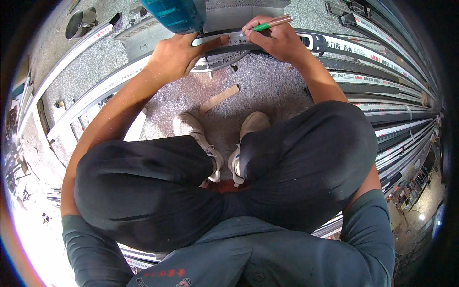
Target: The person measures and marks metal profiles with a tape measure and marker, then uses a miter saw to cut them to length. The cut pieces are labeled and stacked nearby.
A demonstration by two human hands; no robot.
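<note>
Two hands of mine sit over one long pale strip (112,83), out ahead of my knees, and the relation that counts, I judge, is how the pen's near end stands to it. The strip runs crosswise in front of me, its long axis from left to right; the lens bends it so both ends sweep back toward me. My right hand (281,42) has a green-and-brown pen (273,24) in a closed fingertip pinch, its back end slanting up and to the right, away from me, its working end aimed left and down at the strip's face. Whether the tip touches, I cannot tell; my fingers cover it.

My left hand (173,56) lies over the strip just left of that spot, loosely spread, a finger stretched along it toward the pen. I cannot tell whether it grips or only presses. Of the two, the right is nearer the pen's end, the left finger a little short of it.

Just beyond my left hand stands a teal tool housing (174,14). Right of my right hand, a white-and-black case (313,43) sits along the strip; more wrapped lengths (382,79) lie farther right on the speckled floor (282,91).
</note>
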